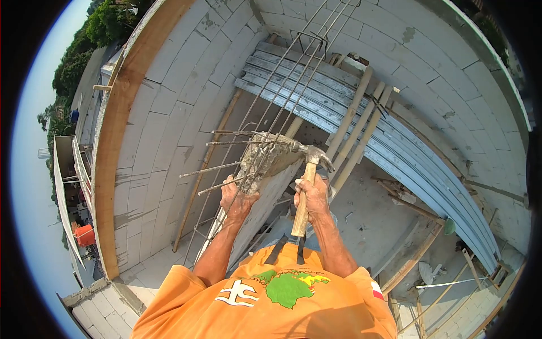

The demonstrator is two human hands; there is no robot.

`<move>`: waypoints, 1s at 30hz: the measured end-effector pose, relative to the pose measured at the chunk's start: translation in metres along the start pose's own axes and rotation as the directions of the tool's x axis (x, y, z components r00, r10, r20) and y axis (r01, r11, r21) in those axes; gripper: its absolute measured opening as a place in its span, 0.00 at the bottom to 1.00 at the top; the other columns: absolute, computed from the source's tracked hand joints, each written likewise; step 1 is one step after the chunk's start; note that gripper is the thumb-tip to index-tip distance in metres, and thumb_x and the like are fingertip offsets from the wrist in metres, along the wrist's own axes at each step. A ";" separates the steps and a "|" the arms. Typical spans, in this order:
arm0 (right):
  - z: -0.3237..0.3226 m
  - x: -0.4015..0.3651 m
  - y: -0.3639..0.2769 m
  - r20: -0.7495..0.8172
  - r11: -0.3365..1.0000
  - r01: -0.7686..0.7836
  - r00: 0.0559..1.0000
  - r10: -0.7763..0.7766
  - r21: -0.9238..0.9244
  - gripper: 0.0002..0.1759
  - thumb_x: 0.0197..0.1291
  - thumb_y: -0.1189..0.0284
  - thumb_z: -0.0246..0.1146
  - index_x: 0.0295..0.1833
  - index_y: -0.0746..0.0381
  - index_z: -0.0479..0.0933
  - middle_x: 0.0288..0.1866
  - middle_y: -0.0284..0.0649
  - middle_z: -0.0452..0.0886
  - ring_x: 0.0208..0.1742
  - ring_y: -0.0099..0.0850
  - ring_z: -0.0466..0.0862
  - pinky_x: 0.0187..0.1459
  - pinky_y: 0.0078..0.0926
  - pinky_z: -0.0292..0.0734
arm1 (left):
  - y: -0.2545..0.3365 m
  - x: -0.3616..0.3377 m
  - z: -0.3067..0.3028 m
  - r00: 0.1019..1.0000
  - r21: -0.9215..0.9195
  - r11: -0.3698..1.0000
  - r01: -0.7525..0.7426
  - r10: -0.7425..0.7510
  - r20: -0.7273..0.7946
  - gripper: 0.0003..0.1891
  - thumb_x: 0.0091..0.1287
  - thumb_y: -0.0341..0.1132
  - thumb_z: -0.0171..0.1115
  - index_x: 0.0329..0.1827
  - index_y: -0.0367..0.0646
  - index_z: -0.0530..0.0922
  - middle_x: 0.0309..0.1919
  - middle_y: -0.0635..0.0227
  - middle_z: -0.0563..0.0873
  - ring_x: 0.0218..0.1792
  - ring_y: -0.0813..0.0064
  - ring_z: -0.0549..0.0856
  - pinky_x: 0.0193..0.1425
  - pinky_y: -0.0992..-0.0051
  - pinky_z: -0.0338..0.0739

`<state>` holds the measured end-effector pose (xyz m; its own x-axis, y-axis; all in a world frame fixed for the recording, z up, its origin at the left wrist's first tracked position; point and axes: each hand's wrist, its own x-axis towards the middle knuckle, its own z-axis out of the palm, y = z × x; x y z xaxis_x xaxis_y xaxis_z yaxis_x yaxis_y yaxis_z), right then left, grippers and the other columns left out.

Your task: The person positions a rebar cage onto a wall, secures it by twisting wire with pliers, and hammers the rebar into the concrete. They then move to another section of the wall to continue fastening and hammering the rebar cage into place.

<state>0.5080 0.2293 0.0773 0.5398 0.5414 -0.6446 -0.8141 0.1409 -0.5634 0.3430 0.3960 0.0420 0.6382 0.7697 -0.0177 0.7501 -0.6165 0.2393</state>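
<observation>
My right hand (pixel 314 195) is wrapped round the wooden handle of a claw hammer (pixel 302 209). The hammer's metal head is up beside the right end of a rough concrete column top (pixel 265 158). Steel bars (pixel 217 165) stick out of that concrete to the left, and long ribbed rods run up and away past it. My left hand (pixel 239 198) is at the lower left of the concrete, its fingers bent against the edge by the bars; what they grip, if anything, is hidden.
Grey block walls (pixel 164 113) rise left and right, the left one edged by a wooden board (pixel 107 169). Below lie corrugated metal sheets (pixel 418 158), bamboo poles (pixel 357 124) and a floor far down with timber props (pixel 415 257).
</observation>
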 end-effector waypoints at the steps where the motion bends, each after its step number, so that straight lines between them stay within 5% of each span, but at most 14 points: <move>1: -0.005 0.009 -0.004 -0.062 0.995 0.055 0.997 -0.050 0.089 0.09 0.59 0.77 0.59 0.42 0.62 0.66 0.26 0.35 0.70 0.14 0.24 0.73 0.12 0.20 0.70 | 0.001 -0.001 -0.001 1.000 -0.014 1.000 -0.012 0.012 -0.005 0.48 0.37 0.47 0.77 0.60 0.27 0.66 0.43 0.51 0.77 0.47 0.52 0.78 0.51 0.59 0.78; 5: -0.011 0.027 -0.005 -0.315 0.957 0.215 0.938 -0.146 0.194 0.08 0.59 0.77 0.58 0.42 0.62 0.65 0.26 0.35 0.70 0.14 0.24 0.73 0.13 0.20 0.71 | 0.011 0.001 -0.008 1.000 -0.027 1.000 0.007 -0.007 0.008 0.48 0.38 0.46 0.77 0.60 0.26 0.65 0.44 0.49 0.77 0.49 0.51 0.78 0.52 0.59 0.78; 7: 0.007 0.018 0.012 -0.179 0.992 0.127 0.976 -0.121 0.023 0.10 0.58 0.75 0.61 0.41 0.63 0.65 0.27 0.35 0.70 0.13 0.24 0.71 0.15 0.22 0.71 | 0.010 0.001 -0.009 1.000 -0.014 1.000 0.007 -0.007 0.009 0.49 0.36 0.44 0.79 0.60 0.28 0.65 0.46 0.51 0.76 0.49 0.50 0.78 0.50 0.58 0.80; 8: 0.009 0.009 0.014 0.130 0.981 -0.071 0.987 0.095 -0.181 0.11 0.58 0.75 0.61 0.40 0.63 0.65 0.26 0.35 0.69 0.13 0.24 0.71 0.15 0.22 0.70 | 0.011 0.002 -0.008 1.000 -0.001 1.000 0.003 -0.003 0.017 0.50 0.34 0.42 0.82 0.60 0.30 0.64 0.47 0.52 0.75 0.49 0.49 0.78 0.47 0.58 0.82; 11: 0.005 0.004 0.019 0.211 0.981 -0.083 0.970 0.120 -0.174 0.11 0.58 0.76 0.61 0.40 0.63 0.64 0.25 0.35 0.69 0.14 0.24 0.72 0.14 0.22 0.70 | 0.010 0.002 -0.011 0.999 -0.001 0.999 -0.038 0.038 0.006 0.49 0.35 0.43 0.82 0.60 0.31 0.64 0.47 0.53 0.74 0.50 0.51 0.78 0.48 0.58 0.82; 13: 0.001 0.001 0.013 -0.010 0.996 0.039 0.999 -0.040 -0.081 0.11 0.57 0.79 0.59 0.43 0.65 0.65 0.26 0.36 0.70 0.13 0.24 0.72 0.12 0.21 0.71 | 0.011 0.001 -0.013 1.000 -0.008 1.000 -0.010 0.010 0.026 0.50 0.34 0.43 0.82 0.60 0.31 0.64 0.47 0.53 0.74 0.50 0.51 0.78 0.48 0.58 0.81; 19: -0.003 0.037 -0.001 -0.333 0.963 0.264 0.914 -0.230 0.059 0.12 0.58 0.76 0.60 0.42 0.64 0.63 0.27 0.36 0.69 0.14 0.25 0.72 0.15 0.23 0.71 | 0.011 0.002 -0.012 0.999 -0.001 1.000 0.019 -0.019 0.045 0.50 0.33 0.43 0.83 0.60 0.32 0.64 0.46 0.53 0.74 0.50 0.51 0.78 0.49 0.60 0.81; 22: 0.019 0.003 0.013 0.103 0.983 -0.072 0.990 0.091 -0.170 0.12 0.58 0.76 0.60 0.42 0.64 0.63 0.27 0.36 0.70 0.13 0.25 0.72 0.15 0.22 0.71 | 0.014 0.007 -0.014 0.999 0.018 1.000 0.016 -0.017 0.044 0.50 0.33 0.42 0.83 0.59 0.32 0.64 0.45 0.53 0.74 0.49 0.52 0.78 0.49 0.61 0.81; 24: 0.001 0.004 0.006 0.125 0.961 -0.054 0.988 0.090 -0.271 0.11 0.57 0.77 0.59 0.44 0.64 0.66 0.25 0.36 0.71 0.14 0.25 0.73 0.14 0.20 0.70 | 0.015 0.005 -0.013 0.999 0.033 0.999 0.018 -0.020 0.050 0.50 0.33 0.42 0.83 0.59 0.32 0.64 0.45 0.54 0.74 0.49 0.52 0.78 0.49 0.62 0.81; 30: -0.015 0.033 -0.019 -0.296 0.964 0.264 0.923 -0.247 0.020 0.12 0.57 0.78 0.60 0.42 0.64 0.63 0.27 0.36 0.69 0.14 0.25 0.72 0.15 0.22 0.71 | 0.015 0.002 -0.017 0.998 0.022 0.999 0.026 -0.027 0.048 0.49 0.33 0.42 0.83 0.58 0.31 0.64 0.44 0.54 0.74 0.48 0.52 0.78 0.48 0.62 0.81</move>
<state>0.5443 0.2321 0.0587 0.7623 0.2193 -0.6090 -0.6467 0.2954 -0.7032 0.3531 0.3911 0.0617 0.6253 0.7772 -0.0709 0.7700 -0.5997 0.2178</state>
